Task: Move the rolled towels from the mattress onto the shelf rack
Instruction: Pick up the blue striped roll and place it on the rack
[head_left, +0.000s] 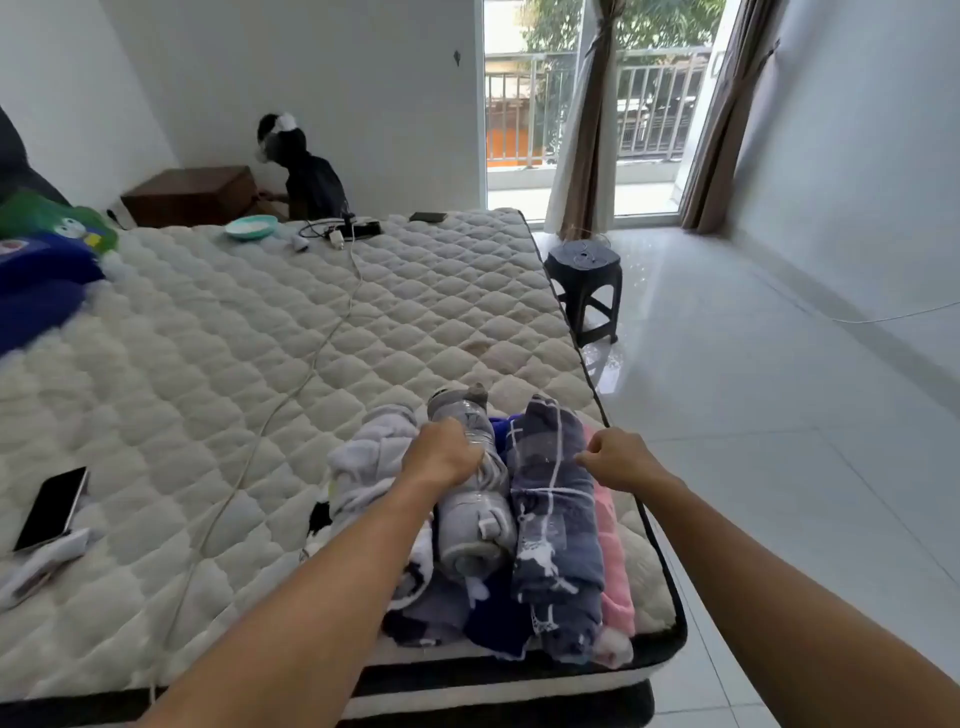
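Several rolled towels lie in a pile at the near right corner of the quilted white mattress (260, 338). My left hand (441, 457) grips the grey rolled towel (475, 525) at its middle. To the right lies a blue-grey patterned rolled towel (553, 525), and my right hand (613, 460) pinches its right edge, above a pink towel (615, 566). A pale grey towel (371, 457) sits left of my left hand. Dark blue and black-and-white towels lie underneath, partly hidden. No shelf rack is in view.
A phone (52, 506) lies at the mattress's left edge, and a white cable (291, 395) runs across it. A bowl (251, 226) and chargers sit at the far side. A black stool (584, 283) stands on the tiled floor to the right. A person sits in the far corner.
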